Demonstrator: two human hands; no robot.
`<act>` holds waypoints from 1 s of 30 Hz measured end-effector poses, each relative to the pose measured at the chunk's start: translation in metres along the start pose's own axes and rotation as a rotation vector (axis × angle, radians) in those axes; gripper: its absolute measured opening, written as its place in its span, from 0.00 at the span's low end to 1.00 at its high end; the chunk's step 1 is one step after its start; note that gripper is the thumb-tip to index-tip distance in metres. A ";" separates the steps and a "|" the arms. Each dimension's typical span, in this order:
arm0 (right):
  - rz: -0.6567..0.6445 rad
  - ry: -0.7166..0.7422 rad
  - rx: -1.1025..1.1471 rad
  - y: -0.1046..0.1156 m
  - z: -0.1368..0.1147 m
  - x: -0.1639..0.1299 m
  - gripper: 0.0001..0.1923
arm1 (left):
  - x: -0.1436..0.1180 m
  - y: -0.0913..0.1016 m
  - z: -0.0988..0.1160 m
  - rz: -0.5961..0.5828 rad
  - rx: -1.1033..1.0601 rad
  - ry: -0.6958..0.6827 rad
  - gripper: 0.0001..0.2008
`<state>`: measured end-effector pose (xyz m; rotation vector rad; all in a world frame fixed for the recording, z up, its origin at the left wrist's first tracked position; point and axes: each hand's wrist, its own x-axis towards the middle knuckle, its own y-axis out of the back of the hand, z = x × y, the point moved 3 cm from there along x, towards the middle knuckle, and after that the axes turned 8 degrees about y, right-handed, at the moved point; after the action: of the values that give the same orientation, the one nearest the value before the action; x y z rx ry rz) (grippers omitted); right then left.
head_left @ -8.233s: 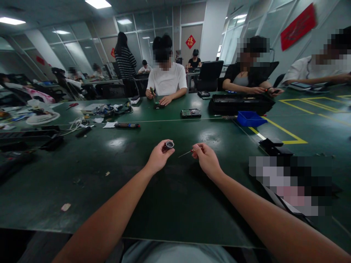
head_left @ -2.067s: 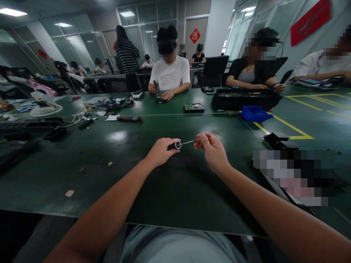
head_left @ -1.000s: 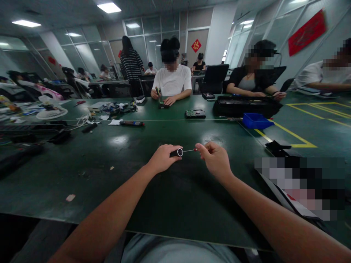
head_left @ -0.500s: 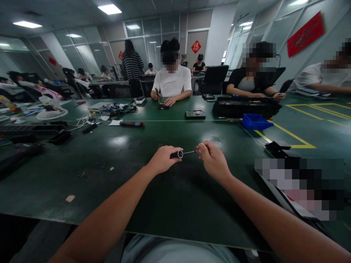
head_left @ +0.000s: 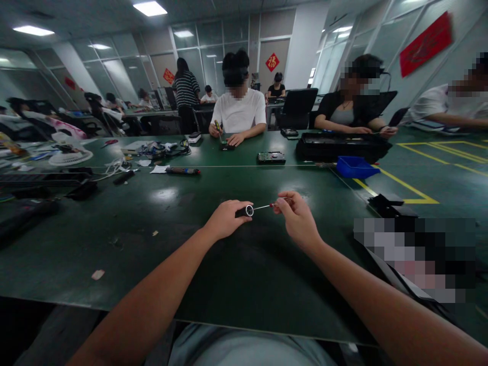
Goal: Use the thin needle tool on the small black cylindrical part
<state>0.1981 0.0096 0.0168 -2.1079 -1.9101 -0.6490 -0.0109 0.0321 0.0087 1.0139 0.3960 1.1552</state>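
Note:
My left hand is closed around a dark cylinder, whose round end with a pale rim faces right. Between thumb and fingers my right hand grips a screwdriver by its reddish, partly see-through handle. The thin metal shaft points left, and its tip meets the rimmed end of the cylinder; whether it sits inside or only touches cannot be made out. Both hands are held over the green table, near its middle.
A black tool-like object lies ahead on the left, with cables and a white fan-like part beyond. A hard drive, black case and blue bin stand farther back. Co-workers sit across the table.
The fingers of my right hand have shifted on the screwdriver handle, showing more of it. My left hand still holds the cylinder in nearly the same place.

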 end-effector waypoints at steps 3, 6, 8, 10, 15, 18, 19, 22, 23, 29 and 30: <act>0.002 -0.046 0.092 -0.001 0.006 0.003 0.14 | 0.000 0.001 0.001 -0.008 0.001 -0.002 0.21; 0.026 -0.112 0.176 -0.003 0.011 0.002 0.16 | 0.000 0.002 0.002 -0.001 -0.006 -0.012 0.21; 0.049 -0.151 0.229 -0.006 0.012 -0.001 0.17 | 0.000 0.001 0.002 0.011 -0.001 -0.018 0.20; 0.072 -0.175 0.270 -0.009 0.013 -0.004 0.18 | 0.001 0.001 0.002 0.021 0.021 -0.020 0.20; 0.133 -0.280 0.421 -0.010 0.018 -0.003 0.15 | 0.002 0.004 0.004 0.058 -0.007 -0.058 0.20; 0.054 -0.437 0.458 -0.008 0.026 0.002 0.15 | 0.002 0.006 0.004 0.069 0.015 -0.048 0.19; 0.032 -0.464 0.445 -0.006 0.029 0.004 0.15 | 0.002 0.006 0.003 0.068 0.030 -0.030 0.19; 0.094 -0.416 0.411 0.000 0.034 0.008 0.13 | 0.002 0.003 -0.001 0.054 0.043 0.017 0.20; 0.114 -0.387 0.399 0.001 0.034 0.008 0.13 | 0.002 0.002 -0.002 0.049 0.038 0.021 0.20; 0.085 -0.215 0.238 -0.002 0.024 0.006 0.17 | 0.001 0.000 -0.001 0.038 0.032 0.020 0.21; 0.073 -0.180 0.193 -0.002 0.021 0.005 0.17 | 0.002 0.000 0.000 0.034 0.032 0.020 0.21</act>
<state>0.1999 0.0236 0.0007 -2.1620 -1.8883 -0.2559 -0.0107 0.0338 0.0090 1.0404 0.4157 1.1935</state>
